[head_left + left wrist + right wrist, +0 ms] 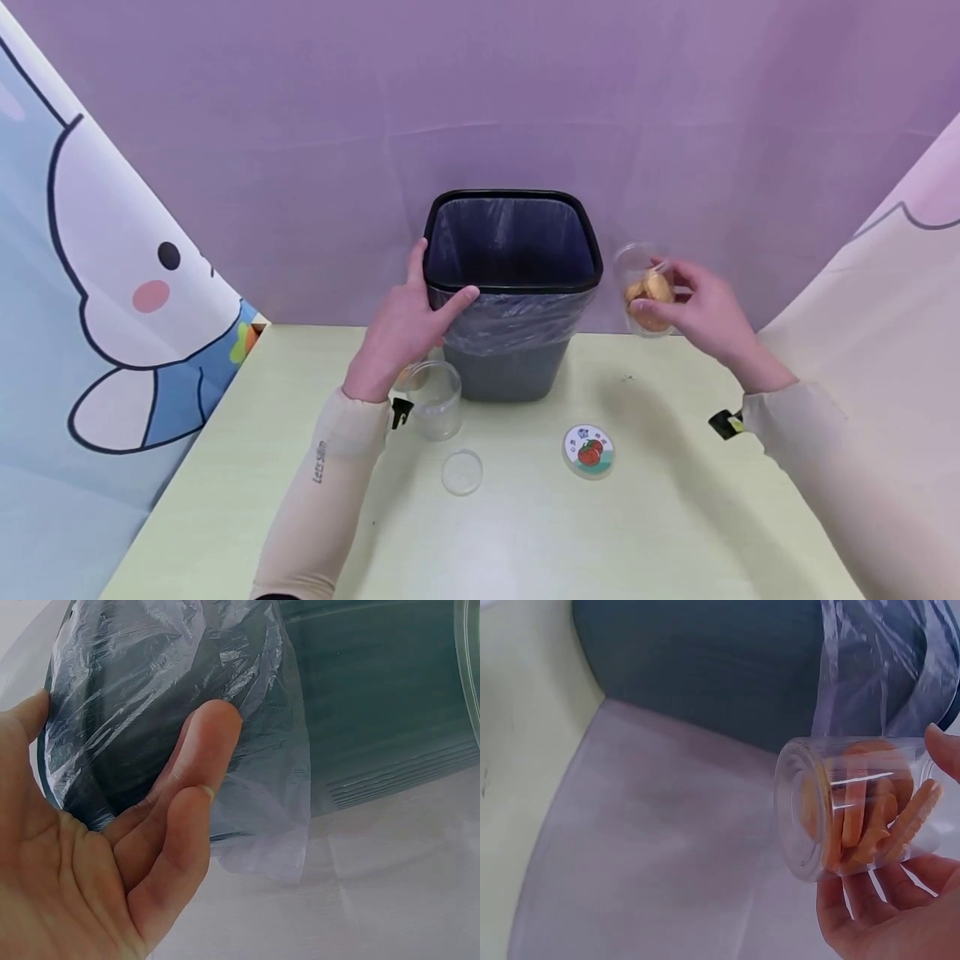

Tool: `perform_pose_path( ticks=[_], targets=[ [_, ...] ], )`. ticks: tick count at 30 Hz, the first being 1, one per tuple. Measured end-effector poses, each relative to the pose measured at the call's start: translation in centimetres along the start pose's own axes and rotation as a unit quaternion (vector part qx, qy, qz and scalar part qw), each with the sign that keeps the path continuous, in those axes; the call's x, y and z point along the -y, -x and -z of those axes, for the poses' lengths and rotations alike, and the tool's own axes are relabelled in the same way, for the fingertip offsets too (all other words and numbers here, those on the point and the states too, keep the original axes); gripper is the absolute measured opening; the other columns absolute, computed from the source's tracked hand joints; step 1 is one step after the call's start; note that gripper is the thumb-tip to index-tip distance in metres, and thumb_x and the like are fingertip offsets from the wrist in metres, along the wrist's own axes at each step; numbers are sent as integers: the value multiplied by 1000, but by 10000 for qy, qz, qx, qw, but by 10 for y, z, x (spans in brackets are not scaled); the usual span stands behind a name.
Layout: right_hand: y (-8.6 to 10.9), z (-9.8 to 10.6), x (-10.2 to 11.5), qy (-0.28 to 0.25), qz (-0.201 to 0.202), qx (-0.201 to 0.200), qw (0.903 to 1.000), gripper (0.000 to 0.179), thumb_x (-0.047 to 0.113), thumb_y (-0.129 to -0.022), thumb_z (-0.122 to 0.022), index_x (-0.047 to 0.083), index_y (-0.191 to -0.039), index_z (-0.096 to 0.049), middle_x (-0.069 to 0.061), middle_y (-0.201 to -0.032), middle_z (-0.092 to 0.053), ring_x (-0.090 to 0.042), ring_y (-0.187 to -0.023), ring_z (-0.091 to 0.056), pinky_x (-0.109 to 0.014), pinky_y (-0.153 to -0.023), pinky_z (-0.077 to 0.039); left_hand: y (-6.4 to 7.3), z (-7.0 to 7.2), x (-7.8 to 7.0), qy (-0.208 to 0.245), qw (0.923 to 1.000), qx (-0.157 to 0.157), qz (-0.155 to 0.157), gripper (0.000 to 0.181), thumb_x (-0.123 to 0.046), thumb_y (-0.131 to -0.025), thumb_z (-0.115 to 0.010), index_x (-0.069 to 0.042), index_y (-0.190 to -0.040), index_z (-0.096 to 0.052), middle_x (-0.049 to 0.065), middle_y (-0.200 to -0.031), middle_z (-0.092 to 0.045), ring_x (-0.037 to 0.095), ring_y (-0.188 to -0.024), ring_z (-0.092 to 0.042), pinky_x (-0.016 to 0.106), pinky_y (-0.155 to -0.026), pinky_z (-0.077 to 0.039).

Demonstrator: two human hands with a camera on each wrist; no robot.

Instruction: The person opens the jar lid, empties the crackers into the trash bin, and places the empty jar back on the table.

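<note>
A grey trash bin (504, 367) with a black rim and a clear plastic liner (255, 757) stands on the table against the backdrop. My left hand (408, 329) grips its front left rim corner, the thumb over the front edge and the fingers along the left side. Right of the bin and raised above the table, my right hand (701, 312) holds a clear plastic jar (799, 810) between thumb and fingers. Several golden-brown cookies (652, 287) lie in the lower part of the jar.
An uncapped clear jar (437, 408) stands below my left wrist, partly covering a tan item (411, 377) behind it. Nearer lie a clear round lid (461, 472) and a lid with a tomato picture (588, 451). A purple cloth backdrop (315, 167) rises behind the table.
</note>
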State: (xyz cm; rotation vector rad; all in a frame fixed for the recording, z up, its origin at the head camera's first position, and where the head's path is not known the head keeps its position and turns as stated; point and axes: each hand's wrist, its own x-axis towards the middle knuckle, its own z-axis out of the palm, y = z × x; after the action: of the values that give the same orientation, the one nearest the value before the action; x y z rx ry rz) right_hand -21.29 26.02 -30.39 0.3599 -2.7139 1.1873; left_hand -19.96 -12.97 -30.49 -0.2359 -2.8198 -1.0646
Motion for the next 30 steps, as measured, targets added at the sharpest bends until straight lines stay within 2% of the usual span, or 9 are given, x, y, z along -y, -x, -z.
perform_pose_path(
  ticks=[6, 9, 14, 22, 25, 30],
  targets=[
    [-11, 17, 9, 499, 156, -59, 9986, 61, 38, -84, -80, 4, -129, -57, -15, -123, -60, -38, -110, -59, -12, -72, -45, 0, -2, 0, 35, 10000, 16, 17, 115, -87, -80, -43, -24, -159, 10, -1, -60, -64, 15, -52, -62, 39, -57, -48],
    [-17, 24, 15, 715, 276, -123, 9970, 58, 39, -84, -81, 5, -125, -59, -14, -119, -61, -38, -108, -59, -19, -73, -46, -1, -1, 0, 51, 10000, 0, 20, 115, -87, -80, -43, -24, -159, 10, -1, -60, -64, 15, -52, -62, 39, -57, -48],
    [-25, 29, 24, 1068, 426, -114, 9933, 52, 43, -82, -81, 6, -114, -61, -13, -112, -61, -37, -106, -58, -37, -74, -45, -1, 0, 1, 54, 10000, 49, 28, 114, -86, -80, -43, -25, -159, 12, 0, -60, -64, 16, -52, -62, 40, -57, -48],
    [-35, 28, 40, 1597, 717, 0, 9846, 53, 41, -83, -79, 6, -119, -60, -13, -107, -59, -31, -95, -52, -41, -69, -40, 0, 1, 2, 54, 9999, 32, 80, 114, -86, -80, -44, -26, -159, 13, 1, -59, -63, 17, -52, -62, 40, -57, -48],
    [-39, 27, 46, 1734, 803, -14, 9816, 56, 39, -84, -79, 4, -124, -59, -14, -110, -59, -31, -94, -51, -41, -70, -40, 0, 1, 1, 11, 10000, 27, 74, 114, -86, -80, -43, -25, -159, 12, 1, -60, -63, 16, -52, -62, 40, -57, -48],
    [-45, 24, 58, 1933, 817, 34, 9777, 69, 33, -84, -80, 1, -138, -52, -19, -127, -56, -35, -102, -51, -47, -79, -44, 0, 1, 2, -12, 9999, 68, 82, 114, -86, -80, -43, -25, -159, 11, 1, -60, -64, 16, -53, -63, 39, -58, -48]
  ],
)
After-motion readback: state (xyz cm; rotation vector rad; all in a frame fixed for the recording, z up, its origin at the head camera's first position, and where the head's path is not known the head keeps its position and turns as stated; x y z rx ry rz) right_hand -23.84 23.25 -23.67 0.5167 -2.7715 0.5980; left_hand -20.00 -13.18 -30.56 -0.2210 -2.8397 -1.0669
